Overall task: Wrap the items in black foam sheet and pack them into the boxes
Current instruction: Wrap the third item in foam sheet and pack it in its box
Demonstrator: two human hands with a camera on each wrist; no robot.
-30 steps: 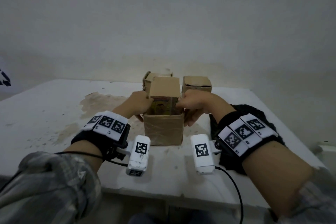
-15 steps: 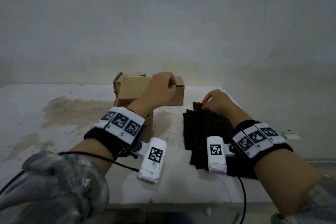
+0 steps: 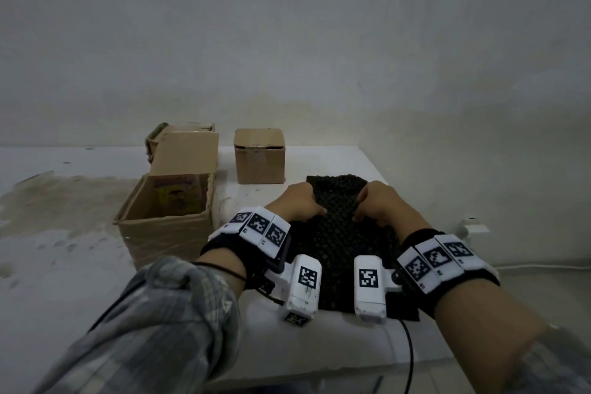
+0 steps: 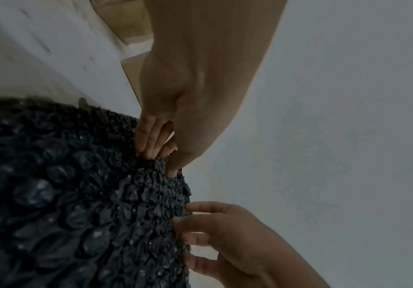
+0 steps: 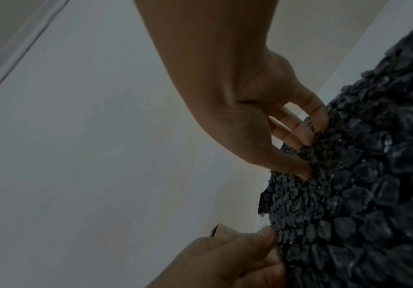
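Pinched black foam sheet (image 3: 339, 233) at far corners: left hand (image 3: 299, 206) and right hand (image 3: 382, 205) each clamped thumb-over-fingers on edge, I judged to peel top sheet free. Open cardboard box (image 3: 166, 217) sat left of grip, holding colourful item (image 3: 176, 198) unwrapped.

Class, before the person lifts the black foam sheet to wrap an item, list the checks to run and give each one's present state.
1. Left hand pinches the sheet: ok.
2. Right hand pinches the sheet: ok.
3. Sheet lies on the table, apart from the boxes: ok.
4. Open box ready, flap up: ok.
5. Open box has room: cannot tell; a colourful item already stands inside.
6. Small box open: not ok, its flaps are down.
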